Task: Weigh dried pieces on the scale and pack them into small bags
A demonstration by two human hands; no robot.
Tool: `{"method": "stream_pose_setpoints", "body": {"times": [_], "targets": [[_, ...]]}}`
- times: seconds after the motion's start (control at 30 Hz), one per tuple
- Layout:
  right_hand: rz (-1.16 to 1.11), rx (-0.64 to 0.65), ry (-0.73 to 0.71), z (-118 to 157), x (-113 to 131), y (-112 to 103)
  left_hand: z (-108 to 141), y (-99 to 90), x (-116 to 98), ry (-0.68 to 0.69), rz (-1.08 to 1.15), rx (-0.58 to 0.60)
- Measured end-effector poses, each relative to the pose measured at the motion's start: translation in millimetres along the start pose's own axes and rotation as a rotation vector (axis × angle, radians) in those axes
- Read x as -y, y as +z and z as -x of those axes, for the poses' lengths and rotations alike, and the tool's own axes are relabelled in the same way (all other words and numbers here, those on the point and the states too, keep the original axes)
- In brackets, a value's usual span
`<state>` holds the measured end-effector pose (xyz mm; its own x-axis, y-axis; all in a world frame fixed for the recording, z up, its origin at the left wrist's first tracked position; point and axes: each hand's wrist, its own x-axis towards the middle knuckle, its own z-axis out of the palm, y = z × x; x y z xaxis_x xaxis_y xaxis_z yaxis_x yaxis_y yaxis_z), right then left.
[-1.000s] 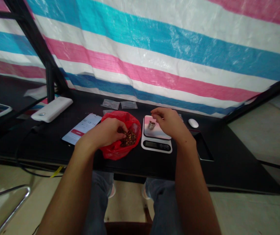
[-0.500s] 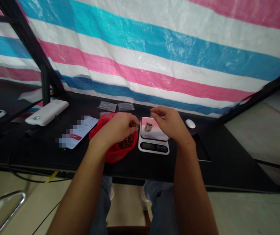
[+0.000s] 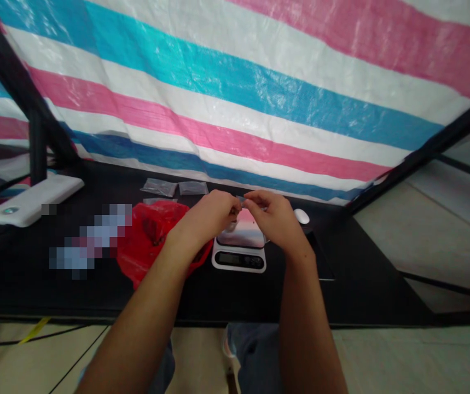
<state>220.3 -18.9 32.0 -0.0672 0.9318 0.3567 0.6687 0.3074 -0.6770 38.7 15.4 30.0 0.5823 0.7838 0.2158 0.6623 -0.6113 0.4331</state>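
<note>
Well, far left: a white power bank (image 3: 29, 200) lies flat on the black bench (image 3: 353, 290), well left of the digital scale (image 3: 238, 261), with a black metal frame post (image 3: 38, 148) behind it.

Next along: a blurred phone (image 3: 89, 238) lies on the bench, left of the scale, too pixelated to read.

Behind: two small clear plastic bags (image 3: 158, 187) (image 3: 193, 187) lie flat side by side, beyond and left of the scale.

Then: a crumpled red plastic bag (image 3: 144, 241) sits just left of the scale, partly under the left forearm (image 3: 156, 295). Its contents do not show.

Left hand (image 3: 206, 216): raised above the scale's near-left side, clear of the red bag, its fingers (image 3: 228, 205) curled inward toward the right hand.

Small piece: a tiny bluish, shiny piece (image 3: 241, 199) sits between the two hands, above the scale's platform. It is too small to identify.

Grip: the fingers of both hands nearly meet around the small piece. Which ones actually hold it is hidden.

Right hand (image 3: 273, 219): raised above the scale's right side, its fingers (image 3: 255, 201) bent leftward.

Far right: a white mouse (image 3: 301, 216) rests on the bench, just right of the scale.
</note>
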Motion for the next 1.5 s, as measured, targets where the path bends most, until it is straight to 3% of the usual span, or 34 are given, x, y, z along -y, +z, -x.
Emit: {"method": "stream_pose_setpoints", "body": {"times": [0.43, 0.8, 0.97, 1.07, 1.27, 1.37, 1.5], "targets": [[-0.007, 0.018, 0.023, 2.4, 4.1, -0.5, 3.3, 1.1, 0.0, -0.056, -0.018, 0.039], [0.002, 0.005, 0.004, 3.3, 3.2, -0.1, 1.7, 7.7, 3.9, 0.034, 0.079, 0.002], [0.006, 0.002, 0.009, 5.5, 10.5, -0.8, 21.6, -15.5, 11.1, 0.022, 0.029, -0.12], [-0.01, 0.083, -0.006, 7.6, 17.6, 4.2, 42.3, -35.6, 26.6, -0.089, -0.07, -0.173], [0.067, 0.348, -0.103, 18.9, 43.2, 28.4, 66.1, -47.8, 61.2, -0.454, -0.084, -0.001], [0.134, 0.548, -0.141, 28.9, 60.6, 45.6, 69.0, -50.1, 63.6, -0.475, -0.105, -0.001], [0.19, 0.743, -0.247, 42.3, 78.6, 66.8, 72.9, -59.2, 52.2, -0.389, -0.098, -0.216]]}}
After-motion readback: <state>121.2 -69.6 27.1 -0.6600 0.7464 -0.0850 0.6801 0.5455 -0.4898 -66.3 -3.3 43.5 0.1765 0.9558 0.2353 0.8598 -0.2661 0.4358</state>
